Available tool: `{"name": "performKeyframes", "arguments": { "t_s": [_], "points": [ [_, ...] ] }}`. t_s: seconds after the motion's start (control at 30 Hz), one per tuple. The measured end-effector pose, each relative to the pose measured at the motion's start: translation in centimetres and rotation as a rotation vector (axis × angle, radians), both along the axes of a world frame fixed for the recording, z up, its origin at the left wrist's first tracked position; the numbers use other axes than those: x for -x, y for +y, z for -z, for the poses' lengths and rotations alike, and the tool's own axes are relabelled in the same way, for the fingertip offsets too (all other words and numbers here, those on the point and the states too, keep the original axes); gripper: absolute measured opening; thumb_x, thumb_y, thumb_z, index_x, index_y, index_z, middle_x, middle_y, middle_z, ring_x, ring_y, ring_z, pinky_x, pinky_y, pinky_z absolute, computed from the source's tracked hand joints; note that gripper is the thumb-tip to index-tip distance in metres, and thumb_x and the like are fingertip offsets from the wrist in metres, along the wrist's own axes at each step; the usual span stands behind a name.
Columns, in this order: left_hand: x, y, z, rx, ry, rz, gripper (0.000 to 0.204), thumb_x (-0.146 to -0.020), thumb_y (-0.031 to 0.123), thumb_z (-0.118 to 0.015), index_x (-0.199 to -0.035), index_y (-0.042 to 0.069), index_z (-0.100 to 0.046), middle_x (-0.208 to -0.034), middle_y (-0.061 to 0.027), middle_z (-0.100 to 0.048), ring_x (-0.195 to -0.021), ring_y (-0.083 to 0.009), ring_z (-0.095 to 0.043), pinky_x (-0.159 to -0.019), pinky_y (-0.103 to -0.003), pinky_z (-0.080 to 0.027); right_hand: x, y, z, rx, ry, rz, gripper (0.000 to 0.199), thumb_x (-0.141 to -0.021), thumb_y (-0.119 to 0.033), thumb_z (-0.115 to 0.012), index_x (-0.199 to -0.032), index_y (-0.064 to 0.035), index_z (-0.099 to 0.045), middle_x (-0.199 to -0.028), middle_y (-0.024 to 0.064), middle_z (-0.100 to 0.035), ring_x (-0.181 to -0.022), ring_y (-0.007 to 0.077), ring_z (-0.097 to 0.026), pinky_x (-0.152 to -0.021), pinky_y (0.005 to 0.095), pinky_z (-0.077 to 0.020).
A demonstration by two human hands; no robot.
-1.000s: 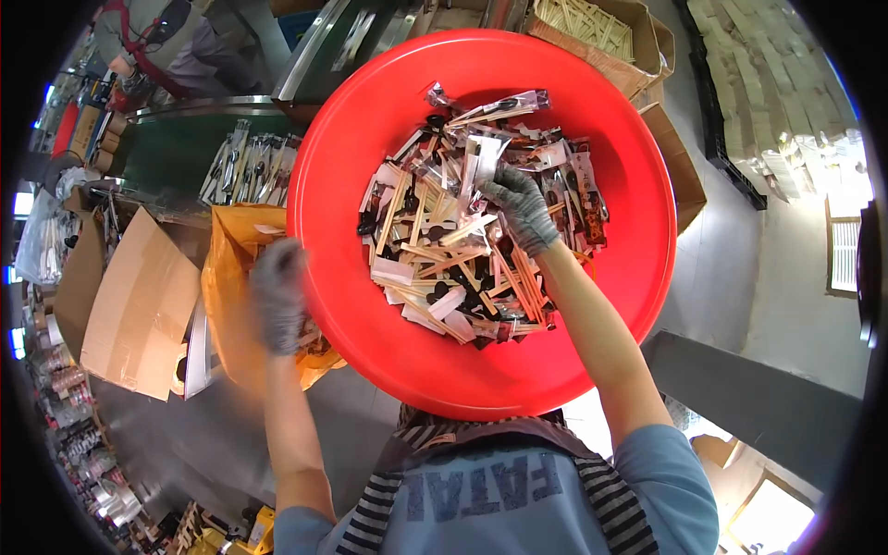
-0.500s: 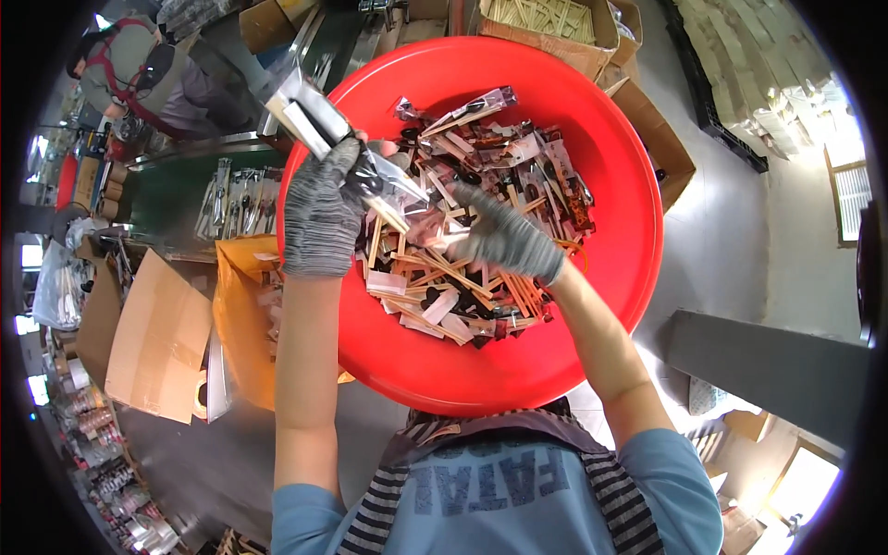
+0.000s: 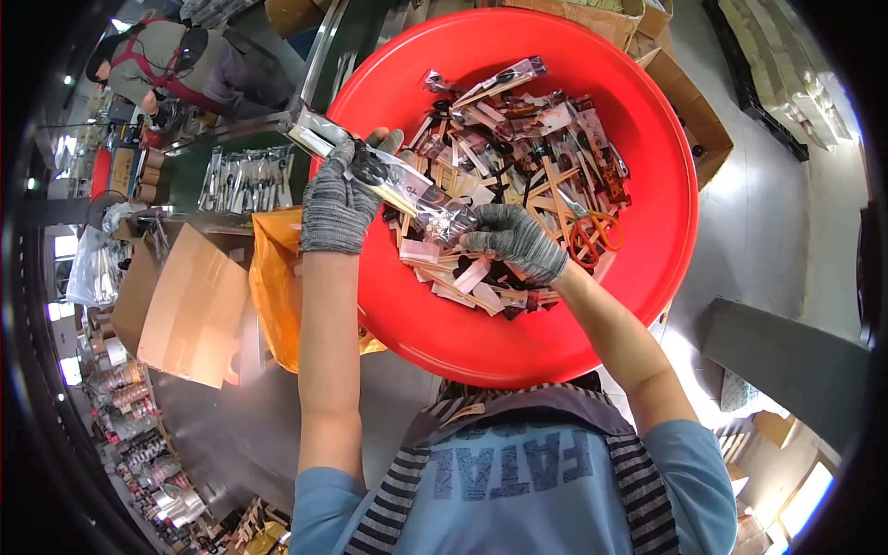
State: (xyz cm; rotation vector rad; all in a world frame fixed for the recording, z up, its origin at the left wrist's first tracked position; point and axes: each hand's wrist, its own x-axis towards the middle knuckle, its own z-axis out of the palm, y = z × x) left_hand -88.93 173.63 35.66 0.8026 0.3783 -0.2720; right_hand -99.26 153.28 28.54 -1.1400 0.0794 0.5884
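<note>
My left hand (image 3: 335, 208), in a grey knitted glove, is closed round the upper part of a clear plastic cutlery packet (image 3: 400, 185). Wooden chopsticks, something black like a spoon and white paper show through its film. At the packet's lower end, the gloved fingers of my right hand (image 3: 514, 242) pinch the crumpled plastic. Both hands are over a wide red basin (image 3: 661, 199) heaped with loose chopsticks, paper slips, black spoons and packets (image 3: 499, 81). Scissors (image 3: 592, 233) with orange handles lie on the heap, right of my right hand.
Left of the basin are an orange sack (image 3: 276, 291) and an open cardboard box (image 3: 196, 310). Behind them, cutlery packets (image 3: 245, 180) lie on a green surface. A co-worker (image 3: 180, 69) bends over at the far left. Another carton (image 3: 689, 111) stands beyond the basin's right rim.
The view has shifted, so everything sits farther right. My right hand has closed on the packet's lower end, which now lies stretched between both hands. The scissors show more fully.
</note>
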Motion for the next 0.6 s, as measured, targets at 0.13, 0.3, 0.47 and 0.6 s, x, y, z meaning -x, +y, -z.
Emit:
{"name": "performKeyframes", "arguments": {
  "t_s": [0.13, 0.3, 0.47, 0.6],
  "points": [
    [0.6, 0.0, 0.4, 0.100, -0.051, 0.022, 0.032, -0.089, 0.014, -0.044, -0.111, -0.009, -0.042, -0.110, -0.0266, -0.051, -0.112, -0.0415, -0.045, -0.096, -0.050, -0.038, 0.5, -0.6, -0.2, 0.012, -0.103, 0.007, 0.018, -0.079, -0.007, -0.065, -0.096, -0.0015, -0.062, -0.078, -0.0020, -0.060, -0.066, 0.0037, -0.049, -0.058, 0.0194, -0.0398],
    [0.6, 0.6, 2.2, 0.138, -0.021, -0.017, 0.033, -0.088, 0.019, -0.048, -0.109, -0.006, -0.043, -0.112, -0.0271, -0.049, -0.112, -0.0429, -0.045, -0.098, -0.054, -0.035, 0.7, -1.5, -2.8, 0.153, -0.139, -0.049, 0.017, -0.084, -0.015, -0.060, -0.093, -0.0008, -0.062, -0.074, -0.0011, -0.058, -0.063, 0.0039, -0.049, -0.057, 0.0206, -0.0408],
    [4.5, -1.5, 4.0, 0.533, 0.026, 0.323, 0.044, -0.087, 0.030, -0.051, -0.114, -0.004, -0.043, -0.117, -0.0256, -0.049, -0.110, -0.0378, -0.048, -0.093, -0.053, -0.040, 0.3, -1.8, -2.5, 0.109, -0.203, -0.078, 0.020, -0.086, -0.019, -0.057, -0.088, 0.0005, -0.062, -0.069, -0.0001, -0.057, -0.060, 0.0052, -0.052, -0.054, 0.0199, -0.0422],
    [6.3, -2.8, 5.6, 0.355, 0.094, 0.307, 0.035, -0.090, 0.024, -0.046, -0.117, 0.000, -0.043, -0.117, -0.0238, -0.051, -0.106, -0.0345, -0.052, -0.089, -0.051, -0.043, 0.0, -2.2, -2.1, 0.123, -0.121, 0.013, 0.024, -0.088, -0.025, -0.055, -0.092, -0.0016, -0.061, -0.066, -0.0002, -0.057, -0.056, 0.0064, -0.053, -0.049, 0.0183, -0.0419]
  ]
}}
